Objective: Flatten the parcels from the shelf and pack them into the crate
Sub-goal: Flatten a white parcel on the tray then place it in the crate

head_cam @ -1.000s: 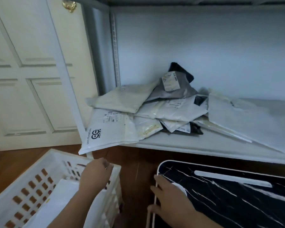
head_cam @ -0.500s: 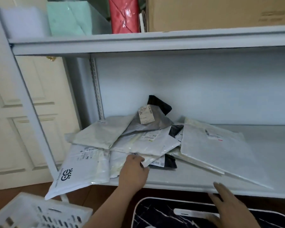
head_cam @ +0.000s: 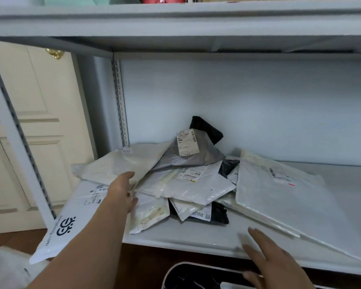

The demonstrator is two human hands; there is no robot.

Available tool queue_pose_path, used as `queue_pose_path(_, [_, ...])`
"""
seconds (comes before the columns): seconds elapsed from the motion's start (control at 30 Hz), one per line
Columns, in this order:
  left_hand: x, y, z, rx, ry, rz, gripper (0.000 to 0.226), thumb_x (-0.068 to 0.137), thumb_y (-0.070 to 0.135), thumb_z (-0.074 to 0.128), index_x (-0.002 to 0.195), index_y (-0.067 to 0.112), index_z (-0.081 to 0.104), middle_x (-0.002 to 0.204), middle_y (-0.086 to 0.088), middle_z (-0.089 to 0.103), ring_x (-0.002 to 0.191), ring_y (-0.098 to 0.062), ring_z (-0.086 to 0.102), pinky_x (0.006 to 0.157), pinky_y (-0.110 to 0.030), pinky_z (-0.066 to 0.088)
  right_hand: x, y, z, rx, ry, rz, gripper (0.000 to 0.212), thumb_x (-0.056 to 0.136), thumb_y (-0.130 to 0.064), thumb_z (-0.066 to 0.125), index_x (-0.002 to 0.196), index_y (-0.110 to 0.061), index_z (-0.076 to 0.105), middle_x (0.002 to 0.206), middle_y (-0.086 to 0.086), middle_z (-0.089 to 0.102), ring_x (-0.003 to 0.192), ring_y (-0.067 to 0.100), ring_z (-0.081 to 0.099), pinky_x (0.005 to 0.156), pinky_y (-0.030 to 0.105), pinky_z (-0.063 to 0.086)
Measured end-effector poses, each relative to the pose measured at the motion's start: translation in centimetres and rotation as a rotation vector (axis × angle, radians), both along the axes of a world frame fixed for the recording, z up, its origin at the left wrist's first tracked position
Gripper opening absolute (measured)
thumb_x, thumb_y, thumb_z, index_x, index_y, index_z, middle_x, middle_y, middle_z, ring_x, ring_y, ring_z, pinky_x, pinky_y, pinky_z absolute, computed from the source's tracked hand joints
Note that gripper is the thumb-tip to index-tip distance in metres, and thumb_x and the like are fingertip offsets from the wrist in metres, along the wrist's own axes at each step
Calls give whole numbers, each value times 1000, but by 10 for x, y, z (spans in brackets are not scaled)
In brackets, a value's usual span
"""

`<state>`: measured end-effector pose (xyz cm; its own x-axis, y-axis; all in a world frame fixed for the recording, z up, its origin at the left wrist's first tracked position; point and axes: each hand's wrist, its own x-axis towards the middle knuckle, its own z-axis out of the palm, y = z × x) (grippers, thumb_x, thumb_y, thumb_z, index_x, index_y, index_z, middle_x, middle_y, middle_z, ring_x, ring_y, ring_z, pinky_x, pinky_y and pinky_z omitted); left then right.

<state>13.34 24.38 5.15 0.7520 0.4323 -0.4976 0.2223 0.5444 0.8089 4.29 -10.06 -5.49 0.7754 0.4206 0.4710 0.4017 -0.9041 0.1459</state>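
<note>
Showing the heap of flat plastic mailer parcels on the pale grey lower shelf board, with the left hand reaching into the heap's left side: its fingers lie extended and slightly curled against the edge where a cream-white mailer overlaps a long white mailer printed with a dark logo, and whether anything is actually pinched cannot be told. The logo mailer runs diagonally, its near end overhanging the shelf edge toward the person, so its long axis points almost along the left forearm; the left hand is clearly the nearer. The right hand hovers open, fingers spread and holding nothing, over the shelf's front lip, just beside a large translucent white mailer slanting to the right. Above the heap sit a grey mailer with a barcode label and a black bag; these rest on the lower parcels and would probably shift if one were drawn out. A white crate corner shows lower left, a black marbled panel below
</note>
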Motion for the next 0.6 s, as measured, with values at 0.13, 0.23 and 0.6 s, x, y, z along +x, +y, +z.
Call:
queue_pose_path(0.13, [7,4,-7,-51,-39,35,23,90,17,63,111,10,56,98,-7,51,92,-18,56,81,-26,51,8,-13,-3,-70,-62,40,57,98,-58,5,106,-24,50,140,12,40,148,13,-5,57,27,55])
queue_pose_path(0.23, [3,5,-1,-105,-127,155,14,88,9,65,80,9,54,78,-5,54,64,-10,52,68,-19,54,5,-13,1,-39,-51,62,67,98,-54,3,102,-24,62,129,6,48,148,12,2,58,30,56])
queue_pose_path(0.6, [-139,-111,22,-318,-331,-178,11,82,-8,61,76,0,65,69,-10,70,60,-15,68,58,-23,59,-63,39,55,1225,808,-217,64,79,-77,43,122,-32,57,131,-4,57,119,17,57,104,33,42])
